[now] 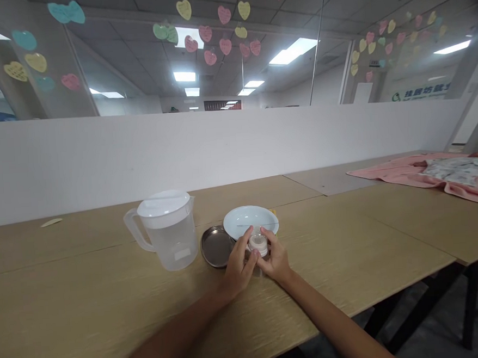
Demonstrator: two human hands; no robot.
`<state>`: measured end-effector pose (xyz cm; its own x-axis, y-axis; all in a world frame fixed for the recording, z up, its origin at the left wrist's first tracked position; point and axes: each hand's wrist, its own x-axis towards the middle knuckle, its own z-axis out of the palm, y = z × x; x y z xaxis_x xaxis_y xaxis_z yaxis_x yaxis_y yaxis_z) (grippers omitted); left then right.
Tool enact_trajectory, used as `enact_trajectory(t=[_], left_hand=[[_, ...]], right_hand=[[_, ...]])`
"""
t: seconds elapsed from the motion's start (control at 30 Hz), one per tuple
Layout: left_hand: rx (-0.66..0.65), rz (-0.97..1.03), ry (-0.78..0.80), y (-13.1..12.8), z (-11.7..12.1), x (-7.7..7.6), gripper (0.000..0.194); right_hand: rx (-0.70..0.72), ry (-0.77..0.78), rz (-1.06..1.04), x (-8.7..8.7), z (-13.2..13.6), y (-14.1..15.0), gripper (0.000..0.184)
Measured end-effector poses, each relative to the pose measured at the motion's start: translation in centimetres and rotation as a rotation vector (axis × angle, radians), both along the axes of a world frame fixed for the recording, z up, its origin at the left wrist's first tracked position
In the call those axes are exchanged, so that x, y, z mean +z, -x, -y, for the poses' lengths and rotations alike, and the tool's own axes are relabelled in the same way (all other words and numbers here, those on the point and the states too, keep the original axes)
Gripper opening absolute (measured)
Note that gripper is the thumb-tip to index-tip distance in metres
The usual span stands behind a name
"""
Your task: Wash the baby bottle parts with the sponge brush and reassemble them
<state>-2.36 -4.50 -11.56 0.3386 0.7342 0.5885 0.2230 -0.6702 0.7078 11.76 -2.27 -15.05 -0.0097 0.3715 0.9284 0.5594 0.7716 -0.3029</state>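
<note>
Left hand (pixel 237 266) and right hand (pixel 279 260) clasp a domed cap (pixel 259 244) between them, dome up, bowl (pixel 232 218) beyond the grip.

Our left hand (pixel 237 269) and right hand (pixel 278 261) are bare, like our slender forearms (pixel 321 303); the fingers (pixel 271 237), small in view, seem slim.

The table (pixel 349 236) at the lower centre is tan with a fine wood grain; the bowl (pixel 241 216) at centre is pale blue. At far right, the blanket (pixel 402 168) is pink, the cloth (pixel 457 170) on it white with a grey print.
</note>
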Motion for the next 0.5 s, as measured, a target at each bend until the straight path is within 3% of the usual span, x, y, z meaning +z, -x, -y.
enact_trajectory(t=[0.3,0.4,0.5], left_hand=[[0.026,-0.026,-0.018,0.2,-0.3,0.0,0.048],[0.105,-0.08,-0.114,-0.3,0.2,2.5,0.05],[0.168,0.032,-0.185,-0.4,2.5,7.4,0.075]], right_hand=[[-0.034,0.02,0.015,0.0,0.0,0.1,0.054],[-0.038,0.039,0.01,-0.2,-0.2,0.1,0.056],[-0.03,0.062,0.02,-0.4,-0.3,0.0,0.058]])
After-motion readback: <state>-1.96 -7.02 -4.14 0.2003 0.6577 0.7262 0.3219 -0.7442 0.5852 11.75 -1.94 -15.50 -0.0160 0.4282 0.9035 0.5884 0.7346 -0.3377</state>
